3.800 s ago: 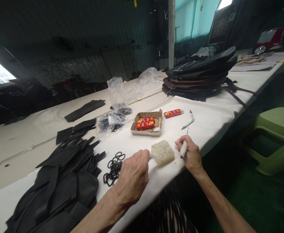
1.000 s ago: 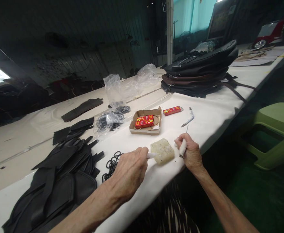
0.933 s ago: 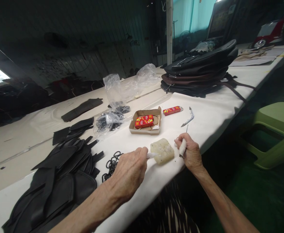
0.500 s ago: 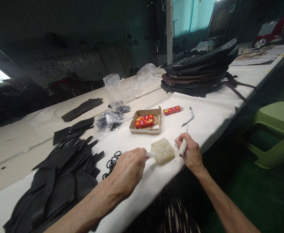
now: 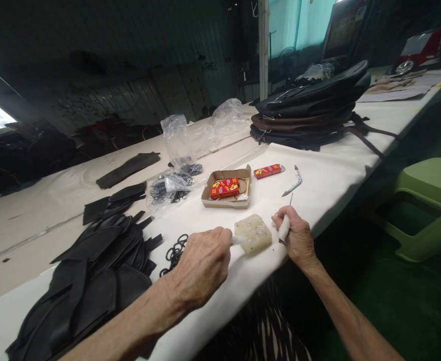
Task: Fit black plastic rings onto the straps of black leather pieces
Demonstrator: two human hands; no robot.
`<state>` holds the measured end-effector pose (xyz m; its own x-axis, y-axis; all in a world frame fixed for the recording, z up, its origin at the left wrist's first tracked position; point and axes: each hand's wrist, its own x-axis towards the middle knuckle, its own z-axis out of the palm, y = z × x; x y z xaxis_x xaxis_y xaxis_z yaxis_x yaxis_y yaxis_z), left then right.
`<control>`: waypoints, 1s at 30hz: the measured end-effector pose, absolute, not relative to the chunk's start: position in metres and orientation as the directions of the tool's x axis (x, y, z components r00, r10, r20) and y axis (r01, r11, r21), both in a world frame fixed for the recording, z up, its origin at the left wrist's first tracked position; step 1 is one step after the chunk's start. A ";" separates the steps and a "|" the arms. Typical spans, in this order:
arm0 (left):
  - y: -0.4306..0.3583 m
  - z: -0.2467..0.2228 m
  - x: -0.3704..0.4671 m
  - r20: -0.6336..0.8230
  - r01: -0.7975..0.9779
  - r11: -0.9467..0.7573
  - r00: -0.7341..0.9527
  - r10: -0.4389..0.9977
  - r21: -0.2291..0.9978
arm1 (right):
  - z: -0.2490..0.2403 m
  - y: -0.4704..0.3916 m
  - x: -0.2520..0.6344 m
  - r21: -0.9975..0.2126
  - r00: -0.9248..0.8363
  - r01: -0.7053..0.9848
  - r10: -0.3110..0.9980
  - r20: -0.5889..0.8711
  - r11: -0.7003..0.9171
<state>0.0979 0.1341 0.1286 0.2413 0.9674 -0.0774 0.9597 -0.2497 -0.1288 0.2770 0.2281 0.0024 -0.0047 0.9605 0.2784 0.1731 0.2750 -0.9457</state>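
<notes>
- Left hand (image 5: 203, 265) slightly nearer pale block (image 5: 253, 233) than a moment ago;
- its fingers pinched on white piece (image 5: 236, 240);
- right hand (image 5: 297, 238) curled round white-handled tool (image 5: 284, 229).

A pale green plastic stool (image 5: 436, 175) stands on dark green flooring (image 5: 397, 311) right of the right grip (image 5: 295, 234); dim ribbed wall (image 5: 130, 30) beyond.

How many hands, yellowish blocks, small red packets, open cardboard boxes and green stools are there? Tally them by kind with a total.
Hands: 2
Yellowish block: 1
Small red packets: 2
Open cardboard box: 1
Green stool: 1
Total: 7
</notes>
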 end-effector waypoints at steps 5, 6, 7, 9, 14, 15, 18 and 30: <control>0.134 0.127 0.098 -0.074 0.949 -0.280 0.271 0.960 -0.147 | 0.000 0.229 0.277 -0.942 -0.008 0.183 0.958 0.286 0.283; 0.134 0.127 0.099 -0.074 0.946 -0.288 0.280 0.957 -0.148 | 0.001 0.228 0.277 -0.941 -0.008 0.185 0.958 0.287 0.284; 0.134 0.127 0.099 -0.075 0.944 -0.295 0.287 0.955 -0.150 | 0.002 0.228 0.278 -0.940 -0.009 0.187 0.958 0.288 0.284; 0.134 0.128 0.099 -0.078 0.939 -0.306 0.297 0.952 -0.157 | 0.004 0.227 0.278 -0.940 -0.012 0.191 0.958 0.287 0.284; 0.135 0.131 0.100 -0.057 0.917 -0.351 0.347 0.936 -0.187 | 0.007 0.226 0.278 -0.938 -0.008 0.198 0.958 0.288 0.283; 0.135 0.131 0.100 -0.051 0.913 -0.360 0.357 0.933 -0.192 | 0.006 0.226 0.278 -0.939 -0.008 0.199 0.958 0.287 0.282; 0.136 0.130 0.100 -0.051 0.902 -0.378 0.376 0.925 -0.209 | 0.007 0.227 0.278 -0.941 -0.009 0.197 0.960 0.280 0.276; 0.135 0.134 0.101 -0.101 0.874 -0.406 0.394 0.914 -0.267 | 0.015 0.225 0.276 -0.950 0.008 0.192 0.967 0.253 0.247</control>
<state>0.1007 0.1351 0.1343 0.3941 0.9135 -0.1006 0.8738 -0.4064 -0.2669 0.2759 0.2247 0.0149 0.0085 0.9674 0.2533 0.1922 0.2470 -0.9498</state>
